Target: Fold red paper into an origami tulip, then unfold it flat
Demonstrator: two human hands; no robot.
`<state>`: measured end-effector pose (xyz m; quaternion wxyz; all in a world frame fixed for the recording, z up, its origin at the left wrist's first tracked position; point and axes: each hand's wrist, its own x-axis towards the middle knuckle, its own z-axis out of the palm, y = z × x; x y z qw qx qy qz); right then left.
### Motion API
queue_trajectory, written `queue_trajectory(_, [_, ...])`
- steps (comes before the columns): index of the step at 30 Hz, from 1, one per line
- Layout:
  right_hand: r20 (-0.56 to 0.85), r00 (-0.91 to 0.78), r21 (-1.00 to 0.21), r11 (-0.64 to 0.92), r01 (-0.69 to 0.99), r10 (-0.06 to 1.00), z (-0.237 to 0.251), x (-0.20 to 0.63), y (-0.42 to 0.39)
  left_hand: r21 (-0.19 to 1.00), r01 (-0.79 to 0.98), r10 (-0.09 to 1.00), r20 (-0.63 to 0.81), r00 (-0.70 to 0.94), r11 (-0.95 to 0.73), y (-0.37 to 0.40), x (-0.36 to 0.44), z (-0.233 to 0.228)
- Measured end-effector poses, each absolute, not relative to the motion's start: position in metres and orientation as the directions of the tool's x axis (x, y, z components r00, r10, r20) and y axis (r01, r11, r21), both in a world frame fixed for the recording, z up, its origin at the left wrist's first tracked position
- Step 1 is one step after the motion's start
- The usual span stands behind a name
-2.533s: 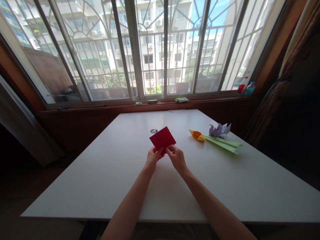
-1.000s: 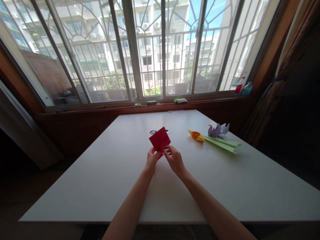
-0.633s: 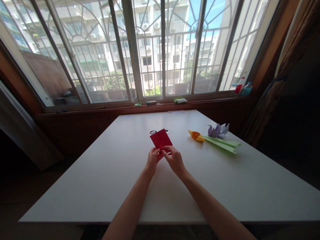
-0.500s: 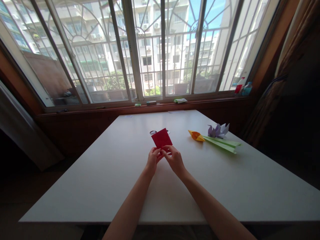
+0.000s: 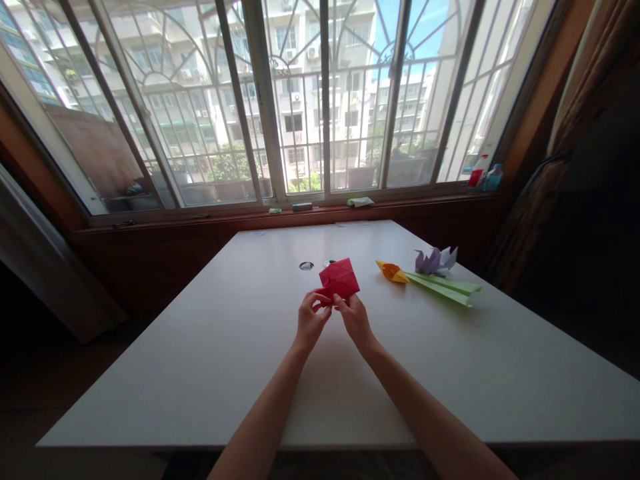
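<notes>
A folded red sheet of origami paper, with crease lines across its face, is held up over the middle of the white table. My left hand pinches its lower left edge between thumb and fingers. At the lower right edge, my right hand grips the same paper, thumb in front. The fingers behind the sheet are partly hidden. Just beyond the paper, two round holes show in the tabletop, the left one in full and the right one partly covered.
To the right lie a yellow-orange paper boat, a light green folded paper strip and purple-white origami pieces. Small items, among them a green-and-white packet, rest on the sill below the barred window. Two bottles stand at its right end.
The red paper has turned and shifted right, now showing a lighter, creased face instead of a plain dark one. Both hands have changed their hold along its lower edge.
</notes>
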<state>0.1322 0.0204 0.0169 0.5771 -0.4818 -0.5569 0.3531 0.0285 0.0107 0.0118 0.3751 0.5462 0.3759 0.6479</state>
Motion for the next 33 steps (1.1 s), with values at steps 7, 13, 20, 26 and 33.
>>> queue_trajectory(7, [0.217, 0.168, -0.959, 0.242, -0.146, 0.962, 0.016, 0.135, 0.026, 0.919, -0.134, 0.912, 0.332, -0.239, -0.37, 0.015, 0.026, 0.011])
queue_trajectory(13, [0.137, 0.105, -0.942, 0.162, -0.295, 0.985, 0.021, 0.135, 0.022, 0.935, -0.299, 0.97, 0.134, -0.203, -0.192, 0.016, 0.023, 0.013])
queue_trajectory(20, [0.123, 0.074, -0.936, 0.141, -0.323, 0.99, 0.022, 0.135, 0.021, 0.924, -0.353, 0.986, 0.104, -0.133, -0.145, 0.016, 0.022, 0.013])
queue_trajectory(26, [0.127, 0.063, -0.943, 0.141, -0.303, 0.99, 0.023, 0.135, 0.021, 0.917, -0.37, 0.98, 0.087, -0.181, -0.15, 0.02, 0.021, 0.007])
queue_trajectory(33, [0.164, 0.008, -0.958, 0.161, -0.239, 0.987, 0.022, 0.135, 0.021, 0.947, -0.302, 0.993, 0.087, -0.08, -0.108, 0.013, 0.024, 0.015])
